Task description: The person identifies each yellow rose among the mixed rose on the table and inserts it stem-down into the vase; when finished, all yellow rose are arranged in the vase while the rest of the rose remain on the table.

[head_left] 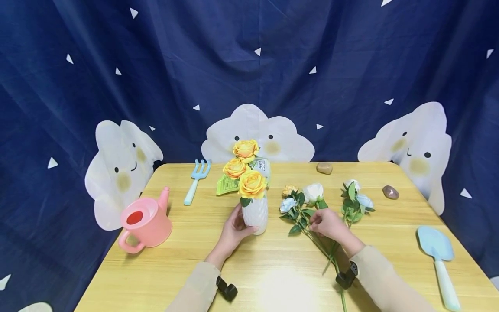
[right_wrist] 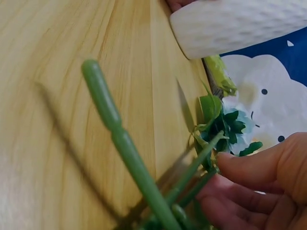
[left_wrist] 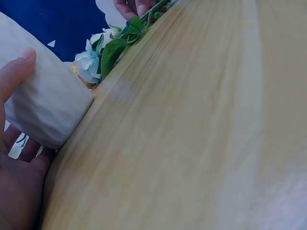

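Note:
My left hand grips the side of a white textured vase standing on the wooden table; three orange roses stand in it. In the left wrist view my thumb and palm wrap the vase. My right hand pinches the green stems of a bunch of pale blue, white and yellow flowers lying right of the vase. In the right wrist view my fingers curl round those stems near the leaves, with the vase base beyond.
A second pale flower bunch lies further right. A pink watering can stands at the left, a blue garden fork behind it, a green packet behind the vase. Two stones and a blue trowel lie at the right.

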### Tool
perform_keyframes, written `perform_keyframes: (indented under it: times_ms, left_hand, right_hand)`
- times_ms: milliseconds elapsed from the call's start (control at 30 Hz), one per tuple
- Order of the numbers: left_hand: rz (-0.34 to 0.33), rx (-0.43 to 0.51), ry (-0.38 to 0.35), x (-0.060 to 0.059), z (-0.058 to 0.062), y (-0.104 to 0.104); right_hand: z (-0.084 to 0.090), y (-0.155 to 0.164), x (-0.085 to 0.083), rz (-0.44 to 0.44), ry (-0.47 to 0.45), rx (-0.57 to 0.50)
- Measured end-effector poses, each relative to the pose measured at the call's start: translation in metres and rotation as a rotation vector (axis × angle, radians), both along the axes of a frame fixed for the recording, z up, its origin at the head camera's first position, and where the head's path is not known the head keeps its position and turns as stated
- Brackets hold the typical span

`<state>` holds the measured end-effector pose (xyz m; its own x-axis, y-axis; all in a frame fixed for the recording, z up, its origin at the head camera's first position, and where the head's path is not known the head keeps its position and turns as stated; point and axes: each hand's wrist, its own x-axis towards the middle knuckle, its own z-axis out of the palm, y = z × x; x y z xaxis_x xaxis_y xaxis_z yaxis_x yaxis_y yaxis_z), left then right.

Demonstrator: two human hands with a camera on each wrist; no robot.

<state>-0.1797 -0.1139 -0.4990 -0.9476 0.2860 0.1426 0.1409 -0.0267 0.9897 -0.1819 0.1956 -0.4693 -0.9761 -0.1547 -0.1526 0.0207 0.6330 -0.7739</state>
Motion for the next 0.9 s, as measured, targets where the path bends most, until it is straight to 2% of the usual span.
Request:
perform_keyframes:
  times_ms: [267, 533, 900]
  left_hand:
    - [-0.002, 0.010, 0.002, -0.0003, -0.0007, 0.0008]
    - [0.001, 0.009, 0.003, -0.0002, 0.0013, 0.0001]
    - [-0.002, 0.016, 0.019, 0.0002, -0.0001, 0.0012]
  right_hand:
    - [-0.0009, -0.0047, -0.0012, -0.029, -0.025, 0.025]
    - [0.0010, -0.0020, -0.0015, -0.028, -0.030, -0.090]
    - [0.0014, 0.0023, -0.0095, -0.031, -0.020, -0.169]
